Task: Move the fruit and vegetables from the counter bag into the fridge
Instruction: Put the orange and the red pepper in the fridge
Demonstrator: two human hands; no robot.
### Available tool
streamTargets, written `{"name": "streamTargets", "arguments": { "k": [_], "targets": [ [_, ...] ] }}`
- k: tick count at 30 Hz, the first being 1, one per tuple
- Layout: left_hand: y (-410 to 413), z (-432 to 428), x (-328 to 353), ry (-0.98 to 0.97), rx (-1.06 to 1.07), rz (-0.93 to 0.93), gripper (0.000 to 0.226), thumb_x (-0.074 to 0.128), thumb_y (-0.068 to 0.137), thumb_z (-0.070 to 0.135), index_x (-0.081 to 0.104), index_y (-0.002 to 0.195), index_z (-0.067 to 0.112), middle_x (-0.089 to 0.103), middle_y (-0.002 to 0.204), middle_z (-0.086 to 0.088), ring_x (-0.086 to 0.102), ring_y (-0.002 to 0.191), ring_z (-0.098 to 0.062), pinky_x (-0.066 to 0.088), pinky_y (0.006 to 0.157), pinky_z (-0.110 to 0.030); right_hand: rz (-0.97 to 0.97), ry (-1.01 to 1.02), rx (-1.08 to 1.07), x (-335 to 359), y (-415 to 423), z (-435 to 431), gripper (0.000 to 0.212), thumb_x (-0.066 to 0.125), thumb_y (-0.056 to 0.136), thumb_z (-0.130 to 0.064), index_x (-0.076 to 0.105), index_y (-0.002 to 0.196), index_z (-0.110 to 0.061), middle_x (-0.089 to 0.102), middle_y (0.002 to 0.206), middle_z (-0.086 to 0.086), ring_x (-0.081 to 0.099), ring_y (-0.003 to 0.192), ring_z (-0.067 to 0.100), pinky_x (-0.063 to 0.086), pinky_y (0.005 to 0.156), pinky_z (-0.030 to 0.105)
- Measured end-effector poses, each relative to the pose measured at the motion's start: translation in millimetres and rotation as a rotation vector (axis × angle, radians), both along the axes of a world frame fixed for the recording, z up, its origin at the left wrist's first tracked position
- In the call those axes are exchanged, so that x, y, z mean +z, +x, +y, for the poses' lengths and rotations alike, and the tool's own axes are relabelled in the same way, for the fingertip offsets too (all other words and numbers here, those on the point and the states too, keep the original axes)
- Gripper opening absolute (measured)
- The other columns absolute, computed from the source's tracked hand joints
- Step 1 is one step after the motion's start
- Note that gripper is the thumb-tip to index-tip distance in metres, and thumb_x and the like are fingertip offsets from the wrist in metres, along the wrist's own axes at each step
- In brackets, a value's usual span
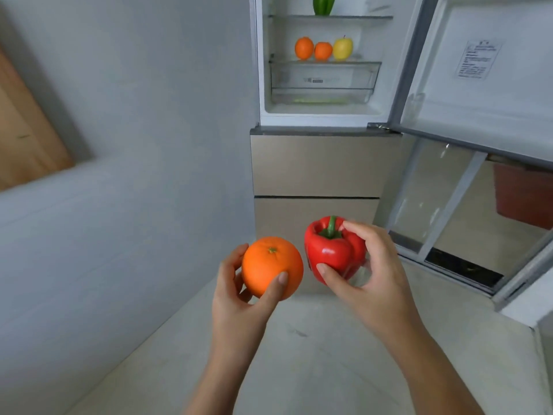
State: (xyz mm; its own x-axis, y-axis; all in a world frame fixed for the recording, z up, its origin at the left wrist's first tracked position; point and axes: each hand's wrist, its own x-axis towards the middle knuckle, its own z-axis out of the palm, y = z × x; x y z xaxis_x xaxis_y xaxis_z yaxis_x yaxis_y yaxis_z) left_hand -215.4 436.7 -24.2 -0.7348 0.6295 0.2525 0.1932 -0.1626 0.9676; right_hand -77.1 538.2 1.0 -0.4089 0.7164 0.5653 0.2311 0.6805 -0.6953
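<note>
Nearest, both forearms reach forward over a pale, smooth floor (pixel 299 354). The left hand (pixel 236 298) grips a round orange (pixel 270 265). Its fingers (pixel 235 262) are curled behind the dimpled skin and the thumb is pressed on the front. Just beside it, not touching, the right hand (pixel 377 274) holds a glossy, lobed red bell pepper (pixel 332 250) with the green stem up. The thumb sits low on the front face and one fingertip rests on the shoulder by the stem.

An open strip of floor runs from the hands to the fridge (pixel 314 166). It is bounded on the left by a plain matt wall (pixel 134 145). On the right it is bounded by the lower edge of the open fridge door (pixel 478 85), which swings out over that side.

The lower fridge section shows two flat beige drawer fronts, both closed. The upper compartment stands open, with a white lining.

- Bottom: a clear plastic crisper drawer (pixel 323 82).
- Glass shelf (pixel 368 62) above it: two oranges (pixel 312 49) and a yellow apple (pixel 342 48) in a close row left of centre, with bare shelf to the right.
- Next shelf up: a green pepper (pixel 323 6), cut off by the frame's top edge.
</note>
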Motion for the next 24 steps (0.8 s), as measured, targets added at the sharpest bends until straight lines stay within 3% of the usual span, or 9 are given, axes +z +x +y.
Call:
{"name": "streamTargets", "arguments": {
  "k": [6, 10, 13, 16, 19, 24],
  "targets": [
    [-66, 57, 4, -0.014, -0.037, -0.002, 0.055, 0.077, 0.058, 0.039, 0.05, 0.105, 0.037, 0.053, 0.109, 0.016, 0.055, 0.089, 0.011, 0.048, 0.063, -0.007, -0.023, -0.003, -0.046, 1, -52, 51, 0.067, 0.08, 0.064, -0.025, 0.048, 0.122, -0.017, 0.047, 0.122, 0.001, 0.047, 0.11, 0.015, 0.04, 0.084, 0.004],
    [-83, 103, 3, -0.023, -0.082, -0.018, 0.053, 0.078, 0.059, 0.041, 0.05, 0.103, 0.04, 0.053, 0.108, 0.018, 0.057, 0.093, -0.001, 0.05, 0.065, -0.01, -0.026, -0.01, -0.09, 3, -67, 93, 0.066, 0.077, 0.066, -0.027, 0.045, 0.123, -0.023, 0.044, 0.122, -0.003, 0.046, 0.108, 0.008, 0.04, 0.077, 0.001],
    [-91, 147, 1, -0.024, -0.114, -0.001, 0.055, 0.079, 0.059, 0.043, 0.05, 0.105, 0.041, 0.053, 0.11, 0.018, 0.057, 0.094, -0.001, 0.05, 0.066, -0.01, -0.008, -0.008, -0.098, 3, -73, 131, 0.067, 0.069, 0.063, -0.043, 0.042, 0.122, -0.027, 0.042, 0.122, -0.004, 0.044, 0.109, 0.002, 0.044, 0.078, 0.01],
    [-97, 199, 2, -0.009, -0.14, 0.014, 0.061, 0.074, 0.052, 0.051, 0.051, 0.107, 0.04, 0.055, 0.111, 0.018, 0.056, 0.094, 0.004, 0.05, 0.069, -0.011, 0.051, 0.005, -0.119, 1, -76, 176, 0.074, 0.074, 0.063, -0.053, 0.043, 0.123, -0.023, 0.044, 0.123, -0.002, 0.047, 0.11, 0.009, 0.047, 0.08, 0.022],
    [-99, 256, 6, -0.008, -0.162, 0.064, 0.068, 0.068, 0.048, 0.058, 0.05, 0.11, 0.039, 0.054, 0.114, 0.016, 0.057, 0.098, -0.003, 0.05, 0.073, -0.017, 0.14, 0.038, -0.157, 6, -75, 231, 0.071, 0.064, 0.063, -0.05, 0.044, 0.124, -0.02, 0.045, 0.123, -0.004, 0.048, 0.11, 0.012, 0.049, 0.081, 0.025],
    [-102, 354, 36, 0.031, -0.203, 0.129, 0.069, 0.069, 0.048, 0.058, 0.05, 0.111, 0.039, 0.055, 0.115, 0.014, 0.057, 0.099, -0.007, 0.052, 0.073, -0.02, 0.183, 0.066, -0.176, 31, -69, 325, 0.072, 0.073, 0.063, -0.048, 0.042, 0.125, -0.028, 0.041, 0.123, -0.017, 0.045, 0.113, 0.003, 0.049, 0.08, 0.023]
  ]
}}
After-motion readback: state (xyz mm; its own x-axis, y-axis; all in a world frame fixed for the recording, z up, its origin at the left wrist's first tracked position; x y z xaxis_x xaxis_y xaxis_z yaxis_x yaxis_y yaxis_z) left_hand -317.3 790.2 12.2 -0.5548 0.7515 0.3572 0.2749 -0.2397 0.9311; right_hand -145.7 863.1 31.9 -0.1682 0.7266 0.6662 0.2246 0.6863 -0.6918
